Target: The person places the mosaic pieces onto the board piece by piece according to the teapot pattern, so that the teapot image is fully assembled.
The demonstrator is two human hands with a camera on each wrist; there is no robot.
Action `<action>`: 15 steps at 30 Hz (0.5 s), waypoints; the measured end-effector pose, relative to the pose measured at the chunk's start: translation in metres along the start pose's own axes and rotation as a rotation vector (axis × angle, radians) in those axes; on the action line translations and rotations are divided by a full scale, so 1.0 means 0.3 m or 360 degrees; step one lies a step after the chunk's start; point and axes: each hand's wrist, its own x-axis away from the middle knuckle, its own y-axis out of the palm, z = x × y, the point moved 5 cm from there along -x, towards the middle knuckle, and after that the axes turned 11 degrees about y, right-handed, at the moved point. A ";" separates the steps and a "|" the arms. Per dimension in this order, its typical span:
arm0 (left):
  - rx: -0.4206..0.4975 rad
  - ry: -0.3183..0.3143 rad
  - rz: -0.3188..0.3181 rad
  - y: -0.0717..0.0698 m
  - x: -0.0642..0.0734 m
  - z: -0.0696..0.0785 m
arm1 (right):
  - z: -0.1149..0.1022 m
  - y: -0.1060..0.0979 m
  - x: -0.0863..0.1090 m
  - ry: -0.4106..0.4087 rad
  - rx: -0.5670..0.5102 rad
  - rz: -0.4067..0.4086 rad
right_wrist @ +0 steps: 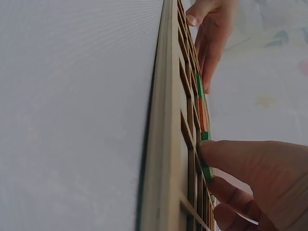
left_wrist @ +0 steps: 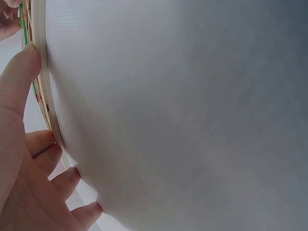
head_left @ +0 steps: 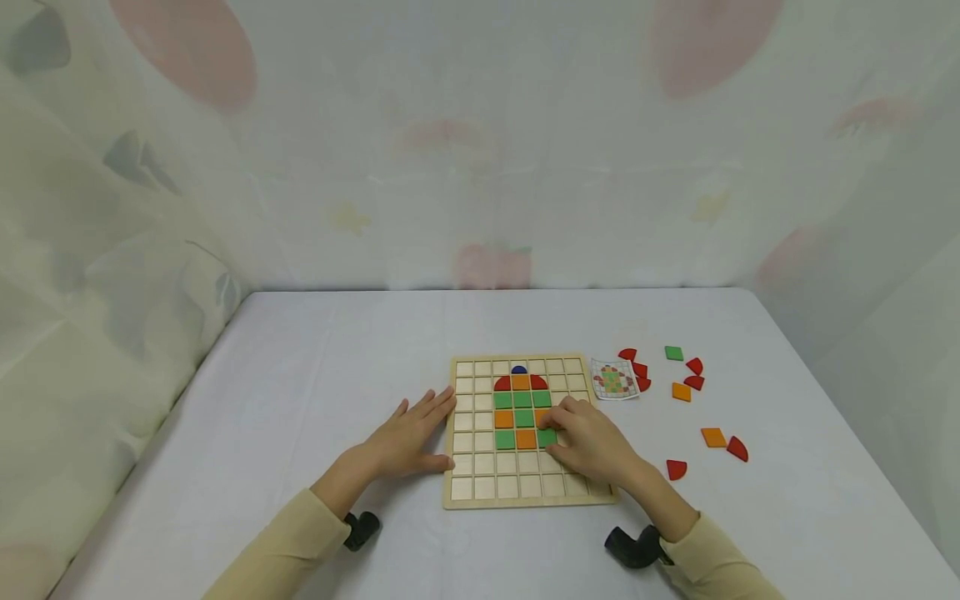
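Observation:
A wooden grid board [head_left: 507,492] lies on the table, partly filled with green, orange, red and blue pieces. My left hand [head_left: 405,440] is spread flat beside it, thumb and fingertips at its left edge; in the left wrist view the thumb [left_wrist: 20,77] touches the frame. Over the right part of the pattern, my right hand [head_left: 592,437] pinches a green square tile [head_left: 547,437] at its cell, thumb below and fingers above. The right wrist view shows that tile [right_wrist: 207,172] between thumb and index finger. An orange tile [head_left: 503,418] sits in the left column of the pattern.
A small pattern card [head_left: 614,380] lies right of the board, with red quarter-circle pieces [head_left: 627,354] beside it. Farther right are a loose green tile [head_left: 673,353], orange tiles [head_left: 713,437] and more red pieces [head_left: 738,449]. Patterned cloth [head_left: 480,167] hangs behind the table.

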 end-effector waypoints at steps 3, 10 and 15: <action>0.0004 0.0003 0.0004 0.000 -0.001 0.000 | 0.000 -0.001 0.001 0.0000 -0.0005 -0.0001; 0.0011 0.0003 0.0006 0.000 -0.002 0.000 | 0.007 -0.006 0.007 0.0034 -0.0051 0.0001; 0.0013 0.0010 0.0009 -0.002 -0.001 0.002 | 0.034 -0.026 0.014 0.0141 -0.0204 -0.0004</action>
